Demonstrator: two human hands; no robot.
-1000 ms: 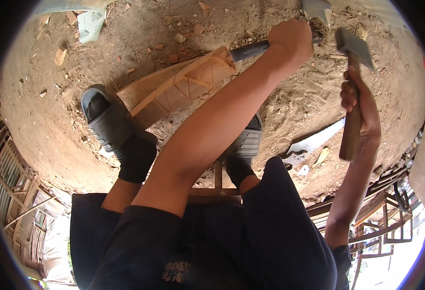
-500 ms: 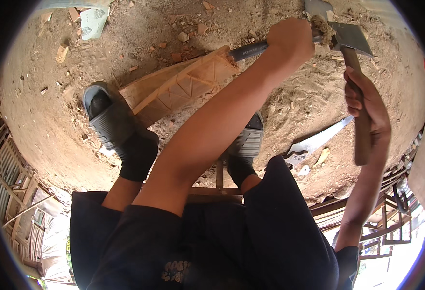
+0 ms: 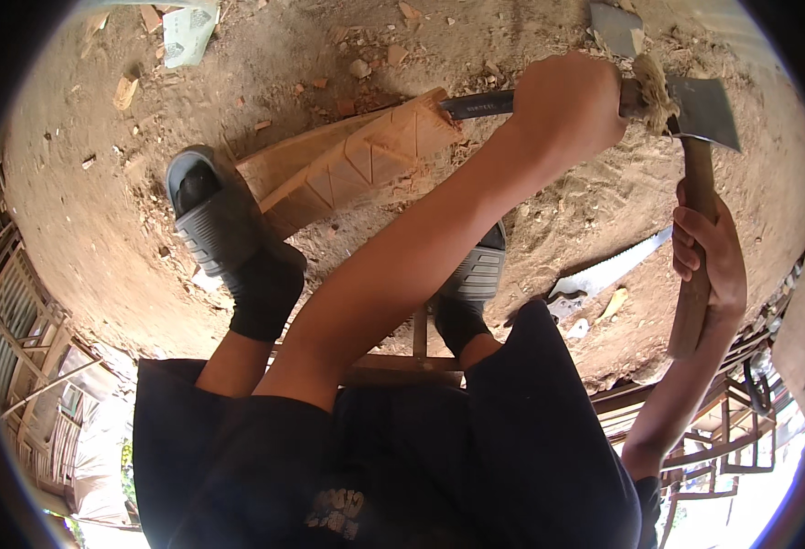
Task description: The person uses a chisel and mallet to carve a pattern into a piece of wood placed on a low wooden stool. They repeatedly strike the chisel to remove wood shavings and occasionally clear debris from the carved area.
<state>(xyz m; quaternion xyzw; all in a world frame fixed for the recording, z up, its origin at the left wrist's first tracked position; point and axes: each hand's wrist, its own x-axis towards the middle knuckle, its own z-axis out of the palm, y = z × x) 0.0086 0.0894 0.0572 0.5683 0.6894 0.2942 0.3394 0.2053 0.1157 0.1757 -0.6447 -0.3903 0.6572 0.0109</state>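
My left hand (image 3: 572,102) is closed in a fist around a long chisel with a dark metal blade (image 3: 477,105). The chisel's tip meets the end of a reddish wooden beam (image 3: 357,169) that has zigzag cuts or marks along its side. Past my fist, the chisel's frayed wooden handle end (image 3: 656,90) sticks out to the right. My right hand (image 3: 718,242) is wrapped round the wooden handle of a hatchet (image 3: 706,112), whose head is right beside that frayed end and seems to touch it.
A handsaw (image 3: 608,273) lies on the dirt floor by my right knee. My sandalled feet (image 3: 210,215) stand at the beam and behind my left forearm. A loose metal blade (image 3: 617,29), wood chips and a pale green paper (image 3: 188,37) lie farther off.
Both hands have shifted slightly right and nearer, with the chisel and the hatchet in them. The hatchet head stays close to the frayed handle end. The beam looks nearly unmoved.
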